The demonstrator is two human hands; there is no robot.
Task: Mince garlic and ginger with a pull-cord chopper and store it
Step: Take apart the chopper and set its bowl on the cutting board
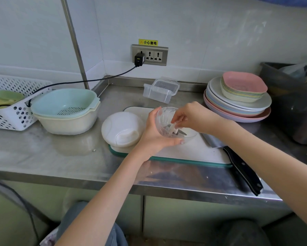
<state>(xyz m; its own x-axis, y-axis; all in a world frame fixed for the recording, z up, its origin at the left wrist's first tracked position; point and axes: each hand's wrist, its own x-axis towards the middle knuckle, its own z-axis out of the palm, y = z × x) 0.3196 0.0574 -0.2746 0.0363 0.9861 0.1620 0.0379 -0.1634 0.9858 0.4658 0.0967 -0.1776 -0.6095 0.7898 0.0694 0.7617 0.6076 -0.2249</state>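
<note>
Left hand [153,134] cupping the clear plastic chopper bowl [164,121] tilted above the white cutting board [193,150], right hand [193,118] reaching inside — fingers pinching the white blade shaft [174,128], round white chopper lid [122,128] just beside, black-handled knife [241,169] at right.

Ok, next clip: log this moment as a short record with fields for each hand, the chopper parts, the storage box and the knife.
left hand: holds the clear chopper bowl, tilted, above the cutting board
right hand: pinches the blade unit inside the bowl
chopper lid: white, off, resting on the board's left end
storage box: clear, behind the board
knife: lying at the board's right edge
</note>
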